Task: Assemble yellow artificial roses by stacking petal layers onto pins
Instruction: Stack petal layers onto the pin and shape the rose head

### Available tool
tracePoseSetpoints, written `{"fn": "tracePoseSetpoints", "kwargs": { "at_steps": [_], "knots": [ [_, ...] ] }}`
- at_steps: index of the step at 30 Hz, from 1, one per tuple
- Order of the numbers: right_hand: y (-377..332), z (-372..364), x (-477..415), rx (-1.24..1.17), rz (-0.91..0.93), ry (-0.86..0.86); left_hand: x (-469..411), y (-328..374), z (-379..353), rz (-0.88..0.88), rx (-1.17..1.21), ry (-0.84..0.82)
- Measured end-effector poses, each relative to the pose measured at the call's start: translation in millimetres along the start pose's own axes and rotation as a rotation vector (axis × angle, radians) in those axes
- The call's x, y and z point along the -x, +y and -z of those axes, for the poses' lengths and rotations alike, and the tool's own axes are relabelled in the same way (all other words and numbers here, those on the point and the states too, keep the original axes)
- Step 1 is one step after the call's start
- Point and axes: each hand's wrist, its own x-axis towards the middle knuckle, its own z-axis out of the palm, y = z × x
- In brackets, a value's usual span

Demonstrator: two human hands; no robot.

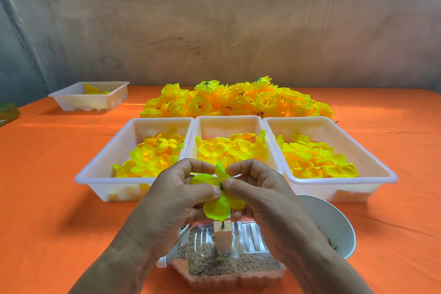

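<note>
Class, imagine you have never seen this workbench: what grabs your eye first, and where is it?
At centre front, the left hand and right hand pinch a yellow petal layer on a green pin. Behind them stand three white trays of loose petals, and beyond those a heap of finished yellow roses on the orange cloth.

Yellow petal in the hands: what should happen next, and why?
Probably push the petal layer a little further down the green pin. The left hand and right hand pinch it beside the pin's tip, which pokes through its middle, and bare stem shows above the wooden block.
</note>
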Motion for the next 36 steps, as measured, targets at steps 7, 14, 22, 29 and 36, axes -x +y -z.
{"fn": "tracePoseSetpoints", "kwargs": {
  "at_steps": [7, 14, 22, 29, 36],
  "knots": [
    [-2, -2, 2, -0.015, 0.011, -0.009, 1, -3, 3, -0.012, 0.013, 0.005],
    [1, -1, 2, 0.034, 0.066, -0.003, -1, -6, 4, -0.001, 0.033, 0.003],
    [1, -4, 2, 0.07, 0.126, 0.016, -6, -9, 8, 0.103, 0.089, -0.068],
    [0, -5, 2, 0.157, 0.165, 0.03, -8, -10, 11, 0.125, 0.139, -0.095],
    [-1, -3, -2, 0.0, -0.014, 0.003, -6, -7, 9, 0.131, 0.113, -0.122]
  ]
}}
